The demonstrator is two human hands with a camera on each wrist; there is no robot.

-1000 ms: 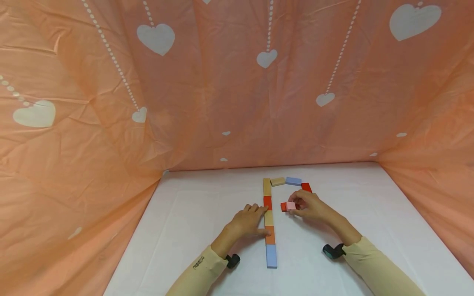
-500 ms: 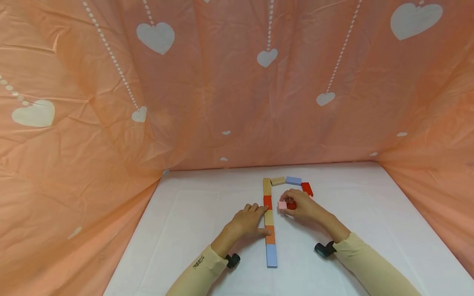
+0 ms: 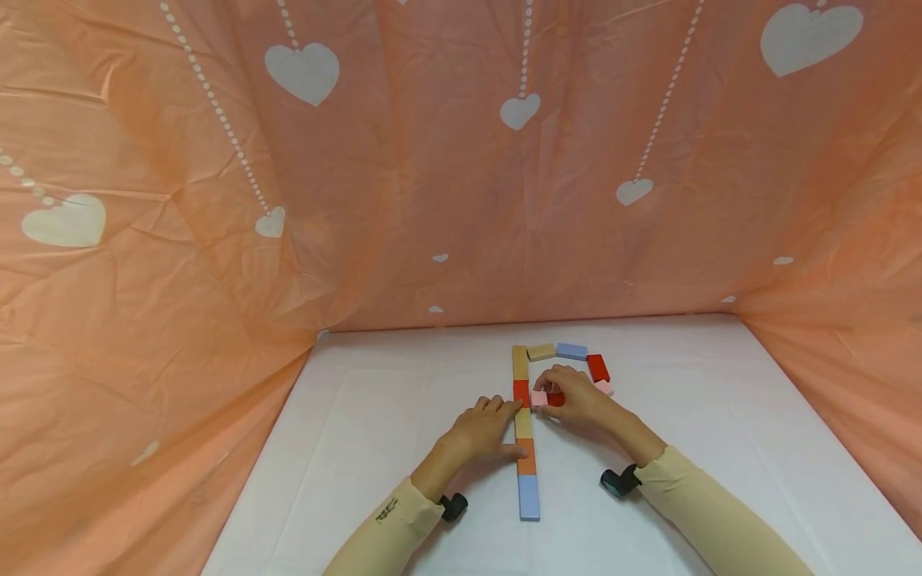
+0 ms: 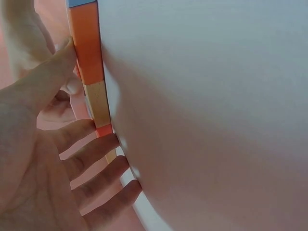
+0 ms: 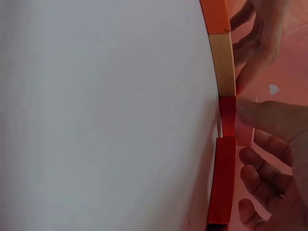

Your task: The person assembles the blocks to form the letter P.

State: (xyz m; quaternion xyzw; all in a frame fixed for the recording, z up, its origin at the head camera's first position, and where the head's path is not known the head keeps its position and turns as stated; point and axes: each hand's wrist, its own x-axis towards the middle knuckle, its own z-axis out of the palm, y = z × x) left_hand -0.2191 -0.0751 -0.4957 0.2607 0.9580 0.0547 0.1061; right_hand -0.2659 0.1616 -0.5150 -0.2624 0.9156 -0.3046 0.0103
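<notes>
A straight column of flat blocks runs toward me: cream, red, cream, orange and blue. My left hand rests against its left side, fingers extended along the red part and thumb on the orange block. Just right of the column, my right hand pinches a pink block between thumb and fingers. A second red block lies directly beside the pink one, partly hidden by that hand. The right wrist view shows the pink block behind the thumb.
From the column's top an arc of blocks curves right: cream, blue, red and pink. All lie on a white-covered table. An orange curtain with hearts stands behind and at both sides.
My right hand has moved left, bringing the pink block up to the column with the red block beside it. The pink block of the arc has come into view. My left hand stays put.
</notes>
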